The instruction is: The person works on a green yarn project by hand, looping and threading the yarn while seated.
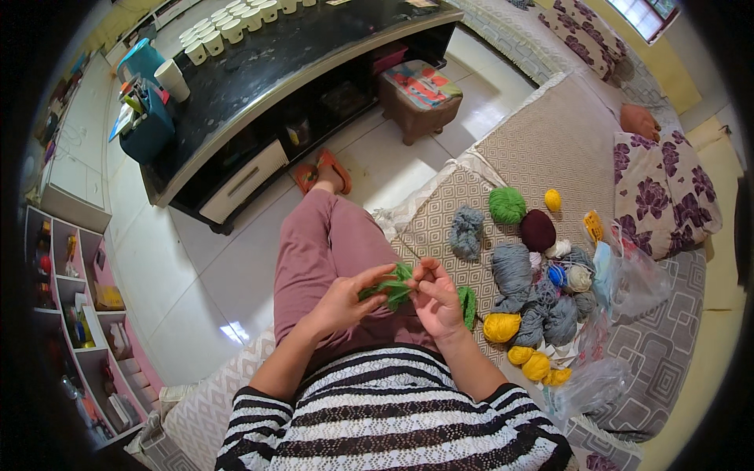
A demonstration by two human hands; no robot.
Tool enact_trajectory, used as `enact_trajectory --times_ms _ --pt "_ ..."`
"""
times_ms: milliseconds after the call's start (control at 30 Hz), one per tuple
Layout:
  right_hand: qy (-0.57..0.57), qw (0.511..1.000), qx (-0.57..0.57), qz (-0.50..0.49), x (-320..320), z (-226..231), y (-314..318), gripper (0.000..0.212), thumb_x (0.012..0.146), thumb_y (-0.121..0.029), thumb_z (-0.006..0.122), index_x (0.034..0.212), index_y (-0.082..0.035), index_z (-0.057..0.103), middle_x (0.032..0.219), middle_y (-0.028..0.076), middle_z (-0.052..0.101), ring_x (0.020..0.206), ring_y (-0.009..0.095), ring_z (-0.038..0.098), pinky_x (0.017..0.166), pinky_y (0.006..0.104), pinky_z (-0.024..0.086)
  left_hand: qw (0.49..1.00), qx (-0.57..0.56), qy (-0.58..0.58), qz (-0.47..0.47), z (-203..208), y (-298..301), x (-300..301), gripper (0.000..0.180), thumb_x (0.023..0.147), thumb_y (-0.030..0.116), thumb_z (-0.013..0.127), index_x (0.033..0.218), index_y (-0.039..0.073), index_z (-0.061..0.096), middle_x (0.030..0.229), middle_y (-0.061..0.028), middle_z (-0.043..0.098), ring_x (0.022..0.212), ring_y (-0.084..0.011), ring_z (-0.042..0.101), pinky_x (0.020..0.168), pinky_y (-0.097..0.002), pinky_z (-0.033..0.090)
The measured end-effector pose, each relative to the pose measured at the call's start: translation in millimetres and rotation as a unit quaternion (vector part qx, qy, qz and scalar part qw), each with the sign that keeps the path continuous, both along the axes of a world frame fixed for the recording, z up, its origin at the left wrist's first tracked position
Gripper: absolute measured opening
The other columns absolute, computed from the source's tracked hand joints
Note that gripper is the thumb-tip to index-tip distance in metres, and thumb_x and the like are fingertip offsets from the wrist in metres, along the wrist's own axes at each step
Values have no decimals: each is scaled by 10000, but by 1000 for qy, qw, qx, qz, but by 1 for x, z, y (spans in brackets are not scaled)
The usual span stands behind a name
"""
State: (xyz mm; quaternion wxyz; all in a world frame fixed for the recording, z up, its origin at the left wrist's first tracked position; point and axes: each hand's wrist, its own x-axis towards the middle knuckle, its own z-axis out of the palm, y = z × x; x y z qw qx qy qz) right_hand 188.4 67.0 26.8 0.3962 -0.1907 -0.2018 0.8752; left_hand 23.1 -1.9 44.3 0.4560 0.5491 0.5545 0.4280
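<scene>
Above my lap, my left hand (349,301) is closed around a small piece of bright green yarn work (398,289) with pointed, leaf-like ends. Close to its right side, my right hand (440,306) is pinched, thumb against fingers. What lies in that pinch is too small to make out. Another green knitted or crocheted piece (467,306) rests on the seat just right of my right hand. Beyond it lie yarn balls: a green one (507,205), a dark maroon one (538,230), several grey ones (512,271) and several yellow ones (502,327).
A clear plastic bag (640,279) sits by the yarn, near a flowered cushion (664,192). Another person's hand (640,122) rests at the far right. Ahead stands a black table (259,74) with several white cups (232,31). A stool (422,102) is beside it; shelves (82,314) stand left.
</scene>
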Motion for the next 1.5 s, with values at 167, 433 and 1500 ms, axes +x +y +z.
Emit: enact_trajectory --times_ms 167,433,1500 --pt "-67 997 -25 7 8 0 2 313 706 55 539 996 -42 469 855 59 533 722 139 530 694 256 448 990 -78 -104 60 -5 -25 -26 284 777 0 492 1056 44 507 829 -35 592 682 -69 556 592 -189 441" --pt "-192 980 6 56 13 -2 -13 298 718 58 534 995 -26 464 904 62 523 775 137 542 702 238 456 911 23 -343 229 -15 -64 -70 190 825 112 447 993 30 482 874 -65 556 816 -185 566 729 -293 463" --pt "-552 590 588 32 6 -5 -7 229 669 -146 623 873 -60 562 843 100 478 767 258 499 631 331 414 811 90 -458 353 -24 -81 -159 255 784 153 432 995 13 463 792 -49 489 496 -76 367 412 -166 292"
